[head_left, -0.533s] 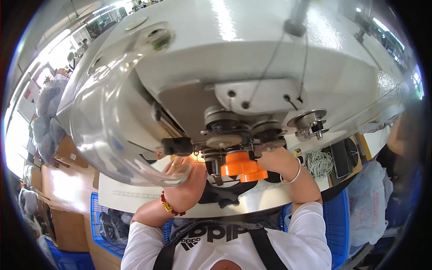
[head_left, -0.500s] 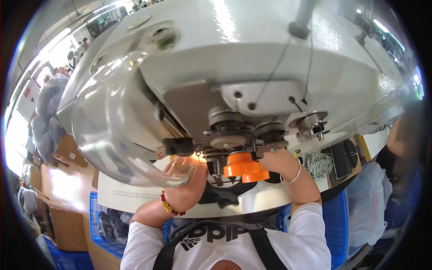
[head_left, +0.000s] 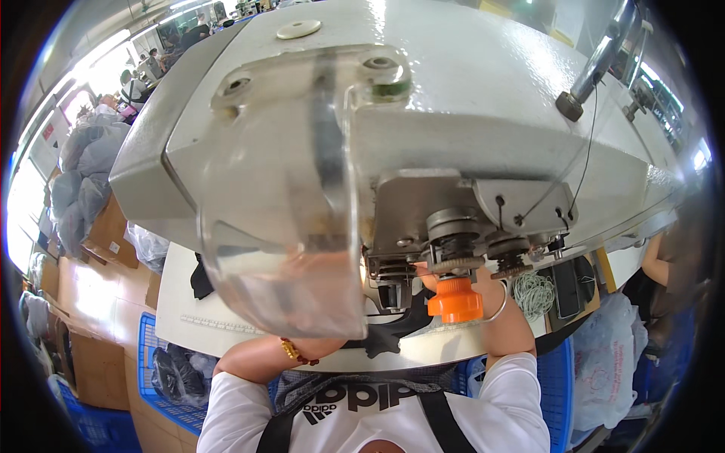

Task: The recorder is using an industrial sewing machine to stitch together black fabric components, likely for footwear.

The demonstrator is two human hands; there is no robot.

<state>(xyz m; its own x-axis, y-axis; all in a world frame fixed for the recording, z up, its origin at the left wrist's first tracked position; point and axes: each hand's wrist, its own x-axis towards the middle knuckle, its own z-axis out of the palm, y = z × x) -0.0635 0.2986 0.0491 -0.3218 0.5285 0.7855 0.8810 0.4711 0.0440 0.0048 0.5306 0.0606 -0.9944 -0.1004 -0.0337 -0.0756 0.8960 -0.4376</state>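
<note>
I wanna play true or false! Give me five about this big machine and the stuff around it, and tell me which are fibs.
1. The curved guard on the big pale-grey metal machine is clear plastic. True.
2. The ridged, round plastic part is blue. False: this part is orange.
3. A gold-and-red beaded bracelet circles the left wrist. True.
4. The bundle of tangled pale string is left of the orange part. False: the string is to its right.
5. Black cloth lies on the smooth white table. True.
</note>
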